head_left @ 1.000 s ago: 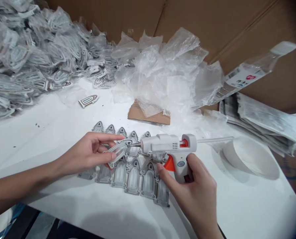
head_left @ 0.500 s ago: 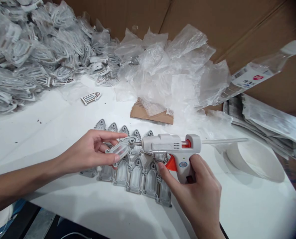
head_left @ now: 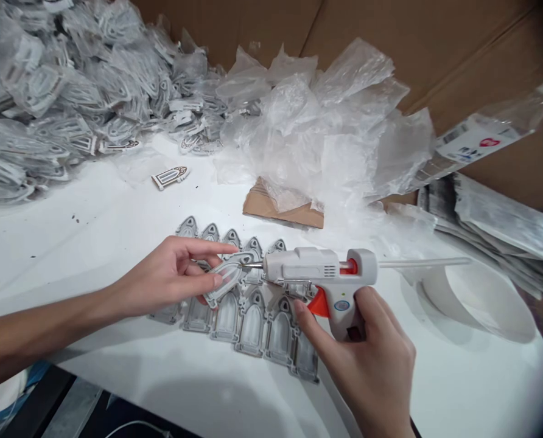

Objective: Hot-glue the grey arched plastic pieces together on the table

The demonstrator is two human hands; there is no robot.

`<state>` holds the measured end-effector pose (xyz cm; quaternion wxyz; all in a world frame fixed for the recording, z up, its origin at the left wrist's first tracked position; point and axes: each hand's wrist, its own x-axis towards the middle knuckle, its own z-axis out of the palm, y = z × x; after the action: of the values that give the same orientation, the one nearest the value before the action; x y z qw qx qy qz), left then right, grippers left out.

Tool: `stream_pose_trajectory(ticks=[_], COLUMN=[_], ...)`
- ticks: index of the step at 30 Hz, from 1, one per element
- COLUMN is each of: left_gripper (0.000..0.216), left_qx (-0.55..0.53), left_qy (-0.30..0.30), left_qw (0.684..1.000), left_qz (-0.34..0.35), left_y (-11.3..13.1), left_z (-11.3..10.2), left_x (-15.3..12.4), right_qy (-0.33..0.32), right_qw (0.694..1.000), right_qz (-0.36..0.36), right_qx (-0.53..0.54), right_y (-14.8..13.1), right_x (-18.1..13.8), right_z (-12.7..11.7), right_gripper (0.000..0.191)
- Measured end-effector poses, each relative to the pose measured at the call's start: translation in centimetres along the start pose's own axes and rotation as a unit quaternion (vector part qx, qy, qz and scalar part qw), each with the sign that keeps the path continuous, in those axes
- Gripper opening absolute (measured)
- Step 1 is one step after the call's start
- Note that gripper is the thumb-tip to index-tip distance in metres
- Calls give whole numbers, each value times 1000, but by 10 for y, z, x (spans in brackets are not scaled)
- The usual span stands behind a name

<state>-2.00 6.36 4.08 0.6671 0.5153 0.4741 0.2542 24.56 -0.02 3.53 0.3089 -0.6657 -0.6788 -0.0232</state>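
Pinched between the thumb and fingers of my left hand [head_left: 171, 271] is a small grey arched window-shaped piece [head_left: 226, 281], held tilted above others like it. My right hand [head_left: 372, 359] is wrapped round the handle of a white hot glue gun [head_left: 308, 266] with an orange trigger. The metal nozzle [head_left: 253, 265] points left and meets the upper end of the held piece. A clear glue stick [head_left: 427, 263] sticks out of the gun's back. Below both hands lie rows of similar arched pieces [head_left: 253, 325], partly covered by my left hand and the gun.
A heap of bagged arched pieces [head_left: 70, 91] fills the back left. Crumpled clear plastic bags [head_left: 299, 128] lie behind a cardboard scrap [head_left: 283, 210]. One loose piece [head_left: 170, 177] lies apart. A white round container [head_left: 481, 301], stacked sheets [head_left: 495, 225] and a plastic bottle [head_left: 476, 143] are on the right.
The held piece has turned a little in my left hand, its lower end now tilted further down. The glue gun's nozzle stays at its upper end. The view has shifted slightly.
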Motion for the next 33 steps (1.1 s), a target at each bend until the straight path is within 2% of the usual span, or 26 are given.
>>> stream_pose_trajectory(ticks=[12,19,25,33], left_gripper=[45,47,48,48], left_qx=[-4,-6,-11,-13], left_qy=[12,17,19,18], left_qw=[1000,1000,1000,1000], left_qz=[-6,-6,-12,-14], left_y=[1,1,0,0], left_z=[1,2,1,2], left_x=[-2,-1,-1,-1], right_qy=[3,13,30,44], right_qw=[1000,1000,998,996], right_qz=[-14,-14,-36,-50], right_qx=[-17,-24,-47,-67], right_y=[1,-3,-5,-4], right_x=[0,0,1,0], right_z=[-1,-2,-2,-3], right_gripper=[52,41,51,49])
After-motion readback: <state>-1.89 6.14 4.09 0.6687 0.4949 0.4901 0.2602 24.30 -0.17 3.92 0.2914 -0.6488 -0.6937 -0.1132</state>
